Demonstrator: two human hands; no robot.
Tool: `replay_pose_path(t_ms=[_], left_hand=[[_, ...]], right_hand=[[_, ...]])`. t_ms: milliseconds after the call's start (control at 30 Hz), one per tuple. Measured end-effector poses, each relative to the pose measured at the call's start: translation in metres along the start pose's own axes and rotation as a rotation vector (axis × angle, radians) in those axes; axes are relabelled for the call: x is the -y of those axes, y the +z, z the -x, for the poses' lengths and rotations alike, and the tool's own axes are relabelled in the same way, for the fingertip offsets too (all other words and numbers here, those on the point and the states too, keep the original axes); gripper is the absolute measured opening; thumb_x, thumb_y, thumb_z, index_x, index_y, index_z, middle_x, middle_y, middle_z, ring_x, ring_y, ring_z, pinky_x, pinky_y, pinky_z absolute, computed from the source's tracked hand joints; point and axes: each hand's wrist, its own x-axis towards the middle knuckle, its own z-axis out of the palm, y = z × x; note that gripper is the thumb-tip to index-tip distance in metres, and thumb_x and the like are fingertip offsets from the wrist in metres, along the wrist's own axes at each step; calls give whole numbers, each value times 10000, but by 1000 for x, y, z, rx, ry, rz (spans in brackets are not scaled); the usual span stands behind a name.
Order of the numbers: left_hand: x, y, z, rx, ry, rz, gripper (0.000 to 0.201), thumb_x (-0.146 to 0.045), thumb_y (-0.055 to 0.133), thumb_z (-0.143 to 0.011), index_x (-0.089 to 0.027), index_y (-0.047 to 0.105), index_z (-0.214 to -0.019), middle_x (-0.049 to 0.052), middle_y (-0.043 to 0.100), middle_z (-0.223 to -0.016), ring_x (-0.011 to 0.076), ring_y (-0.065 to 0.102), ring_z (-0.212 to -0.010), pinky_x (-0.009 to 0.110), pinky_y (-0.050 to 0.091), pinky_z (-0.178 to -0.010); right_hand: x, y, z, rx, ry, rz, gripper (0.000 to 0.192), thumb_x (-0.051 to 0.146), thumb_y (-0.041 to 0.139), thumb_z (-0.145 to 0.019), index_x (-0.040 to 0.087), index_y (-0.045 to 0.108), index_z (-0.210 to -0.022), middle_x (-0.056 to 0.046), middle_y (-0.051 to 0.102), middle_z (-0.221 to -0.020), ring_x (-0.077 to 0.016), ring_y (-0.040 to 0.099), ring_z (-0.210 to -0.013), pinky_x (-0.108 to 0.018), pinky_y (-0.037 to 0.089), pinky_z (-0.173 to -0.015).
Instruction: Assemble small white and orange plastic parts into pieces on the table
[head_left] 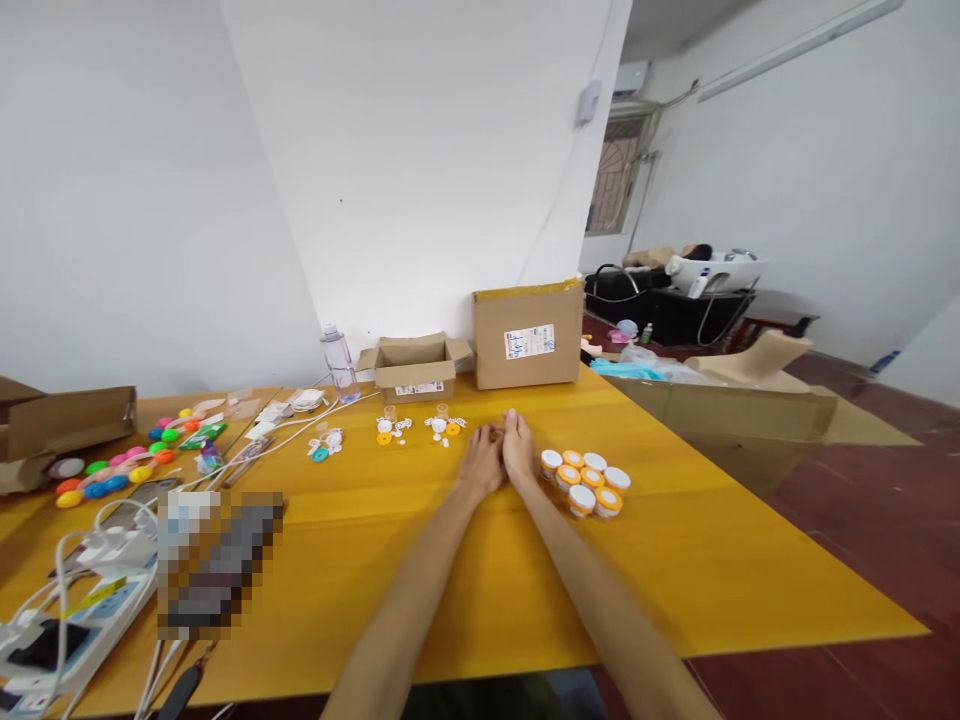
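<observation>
our 2 forearms (pixel 420 595): bare, slim at the wrists, widening towards the elbows | our left hand (pixel 482 464) and right hand (pixel 517 450): bare, long-fingered | our clothes (pixel 480 700): dark, greenish cloth at the bottom of view, cut unclear to us

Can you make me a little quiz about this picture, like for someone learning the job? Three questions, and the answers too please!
1. Pick one: what stands just right of the small open box in the picture?
A) clear bottle
B) big taped box
C) power strip

2. True or false: the left hand and the right hand are close together.

3. Fill in: the tops of the round containers beside the right hand are white and ____.

Key: 1. B; 2. True; 3. orange
</observation>
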Motion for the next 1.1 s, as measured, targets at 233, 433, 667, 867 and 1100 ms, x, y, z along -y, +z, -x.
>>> replay_pose_path(t_ms=[233, 433, 667, 867, 1100], left_hand=[[6, 10, -27, -54, -40, -46, 368, -118, 452, -866, -209, 637, -1171, 154, 532, -1261, 309, 463, -1177, 456, 397, -1042], [13, 15, -50, -95, -105, -121, 302, -163, 418, -926, -229, 628, -1132, 134, 534, -1224, 283, 476, -1140, 428, 420, -1013], [12, 11, -68, -112, -162, -118, 292, -219, 402, -955, -194, 644, -1115, 158, 544, -1224, 289, 492, -1138, 446, 427, -1020], [19, 13, -72, -135, -173, 55, 277, -286, 499, -925, -249, 662, -1146, 115, 524, -1268, 283, 480, -1244, 421, 388, -1095], [29, 11, -74, -240, -194, 390, 304, -365, 474, -946, -285, 609, -1207, 71, 514, -1357, 227, 453, -1341, 367, 357, -1141]], right_hand=[[-8, 7, -19, -147, 11, -25, 595, 627, 272, -892, 177, 661, -865, -153, 738, -982, -263, 651, -983, -377, 466, -891], [-14, 9, -23, -121, -9, -59, 567, 635, 326, -875, 183, 667, -854, -135, 740, -938, -265, 652, -959, -374, 464, -865], [-16, 11, -28, -85, 3, -61, 623, 711, 319, -835, 191, 661, -805, -130, 741, -863, -270, 649, -895, -370, 474, -802], [-16, 12, -35, -101, -7, -44, 635, 720, 300, -833, 192, 647, -785, -121, 733, -824, -253, 636, -853, -353, 467, -778], [-21, 7, -30, -54, -82, 57, 462, 521, 330, -883, 188, 648, -930, -118, 725, -972, -244, 629, -942, -367, 473, -864]])
